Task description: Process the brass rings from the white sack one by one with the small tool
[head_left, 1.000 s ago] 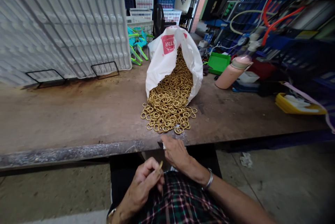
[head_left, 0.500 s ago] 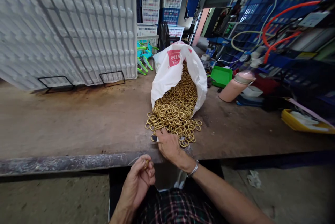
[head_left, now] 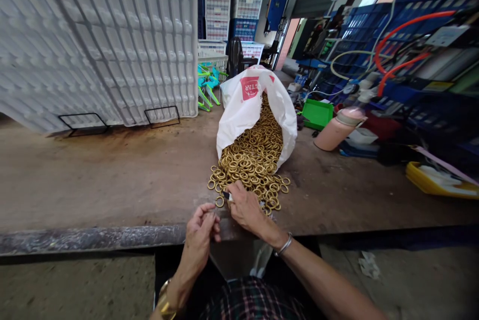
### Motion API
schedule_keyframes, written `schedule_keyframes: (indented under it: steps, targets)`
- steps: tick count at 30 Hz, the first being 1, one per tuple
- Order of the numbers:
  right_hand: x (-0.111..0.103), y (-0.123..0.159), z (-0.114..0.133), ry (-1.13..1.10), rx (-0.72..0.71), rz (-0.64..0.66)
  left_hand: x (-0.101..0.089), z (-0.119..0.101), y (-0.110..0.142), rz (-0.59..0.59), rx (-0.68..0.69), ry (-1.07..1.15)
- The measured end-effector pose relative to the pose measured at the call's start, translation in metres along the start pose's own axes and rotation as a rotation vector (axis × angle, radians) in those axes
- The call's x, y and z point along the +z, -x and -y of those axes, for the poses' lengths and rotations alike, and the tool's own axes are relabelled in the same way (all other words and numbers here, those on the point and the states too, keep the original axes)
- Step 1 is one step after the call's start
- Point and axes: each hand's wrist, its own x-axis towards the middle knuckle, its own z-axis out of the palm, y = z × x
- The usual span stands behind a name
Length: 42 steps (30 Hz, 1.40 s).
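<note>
My right hand rests at the front of a heap of brass-coloured rings on the table. Its fingers are closed on a small tool with a dark flat tip and a whitish part; its exact kind is unclear. Just left of it, my left hand hovers over the table edge with curled fingers, its index fingertip at a loose ring. Whatever lies inside its curled fingers is hidden. The heap spills from the mouth of a white sack with a red print, lying on its side.
Large ribbed white panels stand at left on black wire stands. Green-and-blue plastic items lie behind the sack. To the right are a green tray, a pink bottle and a yellow tray. Stacked crates stand behind.
My left hand has moved up and forward to a loose ring at the heap's edge, and turned palm down. The ring seen in its fingers before is out of sight. My right hand has barely shifted.
</note>
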Motion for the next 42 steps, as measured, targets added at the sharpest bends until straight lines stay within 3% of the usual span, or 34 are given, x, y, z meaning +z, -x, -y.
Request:
schedule_keyframes:
  steps: [4, 9, 15, 19, 23, 30, 34, 42]
  targets:
    - [-0.006, 0.005, -0.005, -0.259, -0.143, -0.039, 0.005, -0.003, -0.014, -0.013, 0.225, -0.379]
    - [-0.013, 0.016, -0.003, -0.574, -0.164, 0.002, 0.013, -0.004, -0.016, 0.030, 0.404, -0.537]
    - [-0.011, 0.025, -0.006, -1.012, -0.024, 0.144, 0.012, -0.002, -0.004, 0.030, 0.395, -0.531]
    - [-0.006, 0.031, -0.006, -1.289, 0.107, 0.272, 0.012, -0.003, 0.001, 0.093, 0.271, -0.492]
    - [-0.004, 0.036, -0.005, -1.459, 0.235, 0.303, 0.018, 0.000, 0.004, 0.075, 0.207, -0.469]
    - [0.001, 0.045, -0.005, -1.610, 0.324, 0.376, 0.030, 0.011, 0.016, 0.009, 0.191, -0.386]
    - [0.005, 0.047, -0.004, -1.616, 0.369, 0.367, 0.028, 0.014, 0.020, -0.020, 0.112, -0.378]
    - [0.006, 0.044, -0.003, -1.244, 0.331, 0.198, 0.017, 0.019, 0.021, -0.026, 0.079, -0.362]
